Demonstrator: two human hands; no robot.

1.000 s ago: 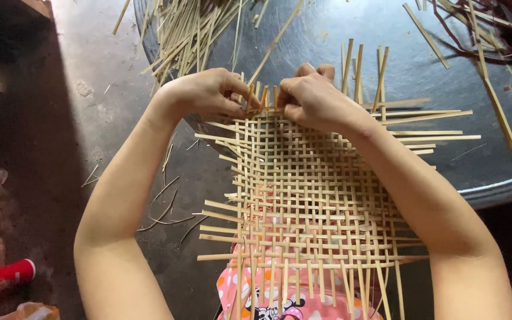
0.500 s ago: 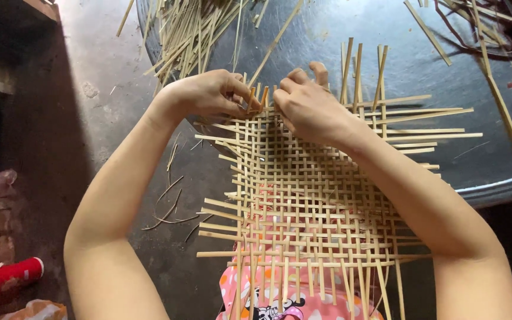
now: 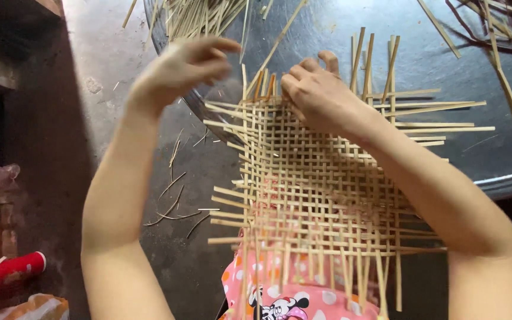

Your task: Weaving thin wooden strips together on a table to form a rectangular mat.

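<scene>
single head view, looking steeply down, close over woven mat (image 3: 321, 189)

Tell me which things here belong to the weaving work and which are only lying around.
In the work:
woven bamboo mat
left hand, lifted off it
right hand, pressing its far edge
loose bamboo strips

Lying about:
red tube
strip offcuts

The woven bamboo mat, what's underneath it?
Through the gaps of the woven bamboo mat, pink spotted cloth shows under its near end, and a dark round tray lies beneath its far end. The right hand covers part of the top edge.
</scene>
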